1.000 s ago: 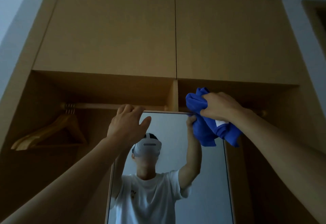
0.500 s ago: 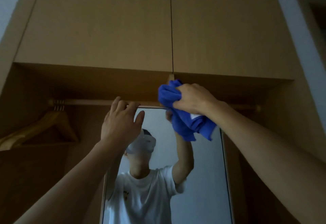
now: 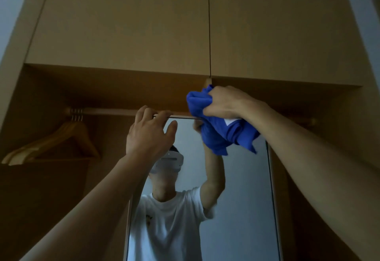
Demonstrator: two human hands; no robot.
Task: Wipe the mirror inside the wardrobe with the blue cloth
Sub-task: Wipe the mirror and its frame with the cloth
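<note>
Up at the mirror's [image 3: 236, 199] top edge, the right hand [image 3: 224, 102] grips the bunched blue cloth [image 3: 218, 135] against the glass, while the left hand [image 3: 150, 135] hooks its curled fingers over that edge, just beside the cloth.

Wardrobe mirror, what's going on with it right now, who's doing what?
A person is cleaning the mirror inside the wardrobe. The right hand grips a bunched blue cloth up at the mirror's top edge, and the left hand hooks its fingers over that same edge. Wooden hangers hang on the rail off to the left.
</note>
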